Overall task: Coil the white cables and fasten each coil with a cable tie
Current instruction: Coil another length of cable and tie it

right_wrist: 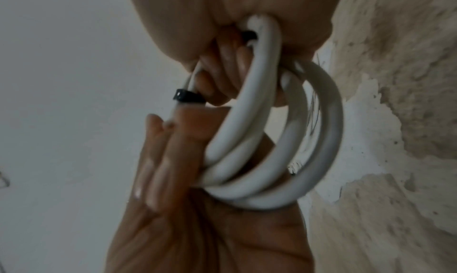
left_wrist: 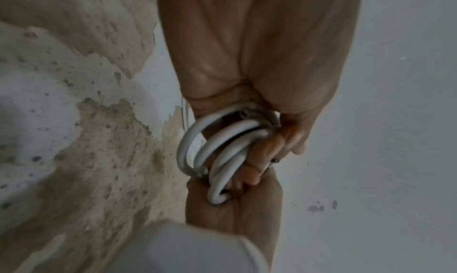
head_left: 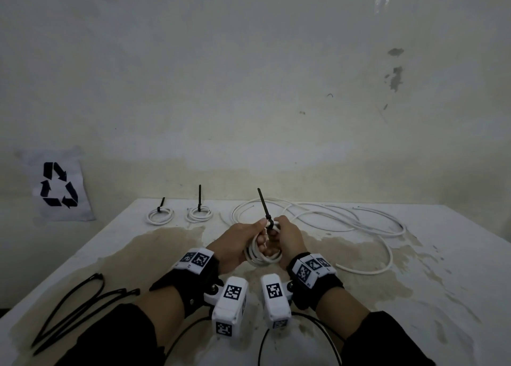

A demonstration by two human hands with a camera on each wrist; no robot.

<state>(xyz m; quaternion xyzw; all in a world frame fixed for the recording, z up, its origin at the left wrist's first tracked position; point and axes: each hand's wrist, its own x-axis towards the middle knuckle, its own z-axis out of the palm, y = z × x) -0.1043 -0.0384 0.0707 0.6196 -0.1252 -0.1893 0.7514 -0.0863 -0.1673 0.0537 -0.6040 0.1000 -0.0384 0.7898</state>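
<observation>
Both hands hold one white cable coil (head_left: 262, 256) just above the table's middle. My left hand (head_left: 249, 237) grips its left side with the fingers curled through the loops. On the right side, my right hand (head_left: 283, 234) grips it close to the tie's head. A black cable tie (head_left: 264, 205) is wrapped round the top of the coil, its tail sticking up and away. The loops (left_wrist: 222, 152) show bunched between the fingers in the left wrist view. In the right wrist view the coil (right_wrist: 272, 140) and the tie's head (right_wrist: 188, 98) sit by a fingertip.
Two tied coils (head_left: 160, 216) (head_left: 199, 213) lie at the back left of the stained white table (head_left: 414, 282). Loose white cables (head_left: 345, 219) sprawl over the back right. Spare black cable ties (head_left: 83, 302) lie at the front left. A recycling sign (head_left: 59, 184) hangs on the wall.
</observation>
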